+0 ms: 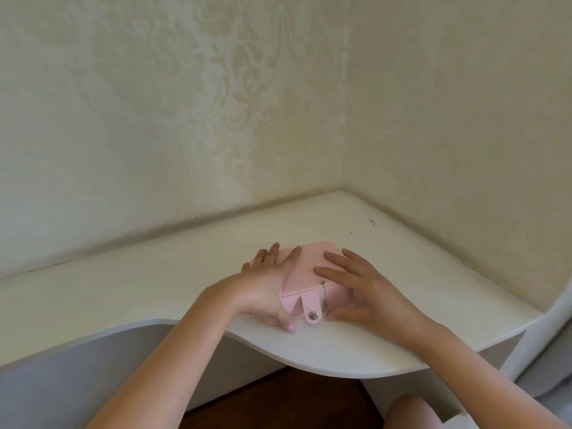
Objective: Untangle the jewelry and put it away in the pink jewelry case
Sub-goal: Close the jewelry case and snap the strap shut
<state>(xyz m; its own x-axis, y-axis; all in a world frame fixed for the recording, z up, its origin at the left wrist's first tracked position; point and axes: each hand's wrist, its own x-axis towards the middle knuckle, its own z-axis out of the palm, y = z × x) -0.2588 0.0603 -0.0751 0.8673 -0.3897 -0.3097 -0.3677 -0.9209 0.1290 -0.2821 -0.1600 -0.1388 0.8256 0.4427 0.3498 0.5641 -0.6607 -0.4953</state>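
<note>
The pink jewelry case (309,269) lies near the front edge of the white desk (154,280) with its lid down. Its snap strap (311,309) hangs loose over the front. A thin silver chain (324,294) sticks out from under the lid, right of the strap, and dangles down the front. My left hand (267,281) grips the case's left side, fingers on the lid and thumb at the front corner. My right hand (356,286) rests on the lid's right side, thumb by the chain's lower end.
The desk fits into a corner between two cream patterned walls (216,119). Its front edge curves inward just below the case. Dark wooden floor (278,397) and a knee (408,413) show beneath. A few small specks (371,222) lie at the back right.
</note>
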